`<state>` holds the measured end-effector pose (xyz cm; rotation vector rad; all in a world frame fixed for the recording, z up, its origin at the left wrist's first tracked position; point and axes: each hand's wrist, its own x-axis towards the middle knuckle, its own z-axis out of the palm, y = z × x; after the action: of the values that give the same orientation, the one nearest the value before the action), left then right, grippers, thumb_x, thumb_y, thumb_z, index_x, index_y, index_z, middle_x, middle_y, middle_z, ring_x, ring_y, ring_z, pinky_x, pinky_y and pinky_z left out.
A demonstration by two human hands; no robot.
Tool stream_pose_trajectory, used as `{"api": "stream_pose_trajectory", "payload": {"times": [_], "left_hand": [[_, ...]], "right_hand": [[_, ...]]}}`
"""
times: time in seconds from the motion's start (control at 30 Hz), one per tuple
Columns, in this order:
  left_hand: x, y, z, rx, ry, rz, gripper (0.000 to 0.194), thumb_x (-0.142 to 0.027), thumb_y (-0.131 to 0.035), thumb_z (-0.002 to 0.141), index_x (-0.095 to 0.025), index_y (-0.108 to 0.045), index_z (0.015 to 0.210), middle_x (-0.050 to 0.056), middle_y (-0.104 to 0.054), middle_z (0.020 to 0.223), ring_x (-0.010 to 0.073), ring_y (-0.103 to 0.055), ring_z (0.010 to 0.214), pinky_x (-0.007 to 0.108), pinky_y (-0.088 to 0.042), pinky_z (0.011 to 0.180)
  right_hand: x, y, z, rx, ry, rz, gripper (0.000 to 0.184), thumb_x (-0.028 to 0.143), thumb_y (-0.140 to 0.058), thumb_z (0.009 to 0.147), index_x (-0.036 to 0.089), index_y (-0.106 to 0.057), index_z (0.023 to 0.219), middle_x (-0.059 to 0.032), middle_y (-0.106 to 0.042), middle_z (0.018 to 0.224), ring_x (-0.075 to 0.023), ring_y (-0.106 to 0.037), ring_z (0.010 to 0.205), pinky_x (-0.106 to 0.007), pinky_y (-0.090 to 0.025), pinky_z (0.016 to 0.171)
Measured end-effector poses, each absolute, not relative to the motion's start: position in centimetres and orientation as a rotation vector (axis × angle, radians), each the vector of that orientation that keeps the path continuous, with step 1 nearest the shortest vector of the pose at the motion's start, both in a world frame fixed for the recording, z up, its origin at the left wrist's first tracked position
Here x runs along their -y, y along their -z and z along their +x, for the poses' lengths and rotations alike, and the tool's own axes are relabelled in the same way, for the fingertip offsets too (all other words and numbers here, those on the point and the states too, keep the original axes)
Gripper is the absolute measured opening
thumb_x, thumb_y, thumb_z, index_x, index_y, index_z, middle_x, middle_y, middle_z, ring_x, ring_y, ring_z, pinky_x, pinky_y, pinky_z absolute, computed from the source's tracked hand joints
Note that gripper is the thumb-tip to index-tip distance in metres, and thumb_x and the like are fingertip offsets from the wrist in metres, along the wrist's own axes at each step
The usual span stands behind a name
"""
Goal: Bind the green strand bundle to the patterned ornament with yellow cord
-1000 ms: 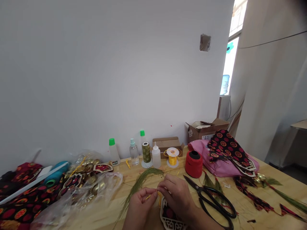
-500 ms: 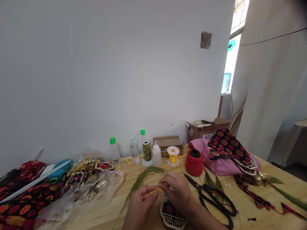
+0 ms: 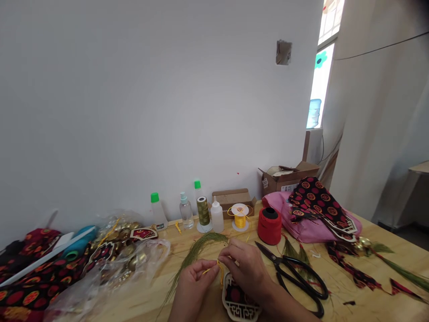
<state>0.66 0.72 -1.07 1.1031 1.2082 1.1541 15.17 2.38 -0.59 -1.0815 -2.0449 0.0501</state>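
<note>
Where the fingers come together: thin, bendy yellow cord [image 3: 220, 276], one strand hanging.
Left hand [image 3: 195, 279]: closed, pinching the cord between thumb and finger, at 8 o'clock from it.
Right hand [image 3: 248, 267]: curled, fingertips gripping the cord, at 3 o'clock.
Plaque [image 3: 240, 308]: at 5 o'clock, flat on the wooden table [image 3: 142, 293], pale scalloped rim, cut-out lattice over dark patterned cloth.
Scissors [image 3: 295, 270]: beyond the right hand at 3 o'clock, metal blades, big black loop handles.
Green threads [image 3: 194, 250]: at 10 o'clock, fine, curved, grass-like.
Red thread cone [image 3: 269, 230]: at 2 o'clock, tightly wound.
</note>
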Motion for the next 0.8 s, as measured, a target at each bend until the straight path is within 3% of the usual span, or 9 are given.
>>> {"api": "stream_pose_trajectory", "payload": {"times": [0.5, 0.8], "left_hand": [[-0.96, 1.42, 0.35, -1.17, -1.144, 1.083, 0.027, -0.033, -0.067, 0.053, -0.012, -0.068, 0.069, 0.003, -0.068, 0.057, 0.0155, -0.059, 0.058, 0.023, -0.043, 0.058], [-0.87, 1.07, 0.45, -1.254, -1.119, 1.095, 0.022, -0.031, -0.066, 0.053, -0.013, -0.067, 0.066, 0.002, -0.067, 0.052, 0.0142, -0.057, 0.05, 0.022, -0.041, 0.051]], "right_hand": [[-2.39, 0.41, 15.2, 2.043, -0.11, -1.07, 0.016, 0.023, -0.046, 0.078, 0.021, -0.06, 0.07, 0.0007, -0.057, 0.064, -0.0095, -0.052, 0.057, -0.018, -0.033, 0.051], [-2.19, -0.02, 15.25, 2.097, -0.118, -1.039, 0.015, 0.02, -0.048, 0.076, 0.02, -0.061, 0.069, 0.0006, -0.057, 0.062, -0.0098, -0.052, 0.057, -0.018, -0.033, 0.049]]}}
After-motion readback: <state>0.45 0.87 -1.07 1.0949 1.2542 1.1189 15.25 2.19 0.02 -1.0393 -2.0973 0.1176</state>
